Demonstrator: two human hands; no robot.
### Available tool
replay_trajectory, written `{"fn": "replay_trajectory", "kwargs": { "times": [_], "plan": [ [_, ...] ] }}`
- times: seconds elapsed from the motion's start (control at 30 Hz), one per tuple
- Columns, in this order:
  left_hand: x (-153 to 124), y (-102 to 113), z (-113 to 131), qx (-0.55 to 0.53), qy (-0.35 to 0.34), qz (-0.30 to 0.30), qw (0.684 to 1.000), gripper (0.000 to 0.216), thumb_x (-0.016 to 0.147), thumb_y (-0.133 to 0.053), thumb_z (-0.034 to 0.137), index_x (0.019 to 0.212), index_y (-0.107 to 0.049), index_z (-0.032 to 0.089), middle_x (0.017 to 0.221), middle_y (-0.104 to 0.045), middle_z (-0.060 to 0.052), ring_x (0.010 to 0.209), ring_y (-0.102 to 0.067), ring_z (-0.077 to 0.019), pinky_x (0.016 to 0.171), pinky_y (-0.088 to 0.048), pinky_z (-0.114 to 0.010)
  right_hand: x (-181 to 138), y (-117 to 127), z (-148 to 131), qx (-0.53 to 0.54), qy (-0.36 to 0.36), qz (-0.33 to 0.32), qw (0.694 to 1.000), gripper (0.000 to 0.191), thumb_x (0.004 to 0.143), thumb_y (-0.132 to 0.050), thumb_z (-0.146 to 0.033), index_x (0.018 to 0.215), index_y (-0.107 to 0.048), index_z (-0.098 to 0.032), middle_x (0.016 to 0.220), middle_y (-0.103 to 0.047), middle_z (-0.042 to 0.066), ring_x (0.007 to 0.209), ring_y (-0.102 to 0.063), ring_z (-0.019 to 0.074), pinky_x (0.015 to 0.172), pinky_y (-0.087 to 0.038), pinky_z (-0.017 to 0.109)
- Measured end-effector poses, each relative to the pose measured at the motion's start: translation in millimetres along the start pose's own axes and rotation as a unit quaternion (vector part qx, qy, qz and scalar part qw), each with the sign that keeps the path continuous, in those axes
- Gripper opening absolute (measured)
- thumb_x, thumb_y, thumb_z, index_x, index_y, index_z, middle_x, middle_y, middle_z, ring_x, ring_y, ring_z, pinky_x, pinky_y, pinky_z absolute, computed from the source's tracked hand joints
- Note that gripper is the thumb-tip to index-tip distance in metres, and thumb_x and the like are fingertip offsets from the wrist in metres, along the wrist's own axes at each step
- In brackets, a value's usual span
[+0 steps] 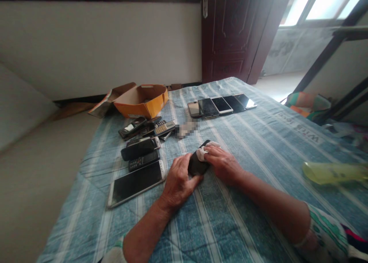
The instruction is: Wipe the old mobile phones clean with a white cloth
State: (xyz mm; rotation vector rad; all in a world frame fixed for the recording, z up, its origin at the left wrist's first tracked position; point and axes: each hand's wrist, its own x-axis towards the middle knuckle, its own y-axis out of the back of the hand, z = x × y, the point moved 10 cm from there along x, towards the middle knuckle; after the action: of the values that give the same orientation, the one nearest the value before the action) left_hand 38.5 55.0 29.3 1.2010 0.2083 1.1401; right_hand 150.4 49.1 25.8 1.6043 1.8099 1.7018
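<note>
A dark smartphone [197, 167] lies between my hands over the blue striped cloth. My left hand [180, 178] grips its left edge and lower end, thumb along the near side. My right hand [224, 163] presses a crumpled white tissue [201, 154] onto the phone's upper part, fingers closed on it. Left of my hands lie a large white-framed phone or small tablet [136, 184], a black keypad phone [143, 160] and a dark phone [139, 148]. Behind these is a loose pile of older phones [165, 127].
An open orange cardboard box [140, 106] stands at the back left. Several smartphones [221, 105] lie in a row at the back. A yellow-green translucent item [330, 173] rests at the right. A pixelated patch covers something beyond my hands. The bedding's left edge drops to the floor [43, 171].
</note>
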Motion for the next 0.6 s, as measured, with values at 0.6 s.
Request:
{"fn": "replay_trajectory", "kwargs": {
  "times": [0.6],
  "plan": [
    [-1.2,-2.4,-3.5,-0.009,0.013,-0.004,1.000,0.058,0.071,-0.067,0.023,0.124,-0.045,0.020,0.115,-0.061,-0.011,0.108,-0.057,-0.0290,0.092,-0.049,-0.047,-1.4,-5.3,-30.0,0.045,0.067,-0.008,0.997,0.029,0.089,-0.041,-0.007,0.105,-0.064,-0.015,0.115,-0.063,0.013,0.119,-0.051,0.0232,0.103,-0.042,0.042]
  ]
}}
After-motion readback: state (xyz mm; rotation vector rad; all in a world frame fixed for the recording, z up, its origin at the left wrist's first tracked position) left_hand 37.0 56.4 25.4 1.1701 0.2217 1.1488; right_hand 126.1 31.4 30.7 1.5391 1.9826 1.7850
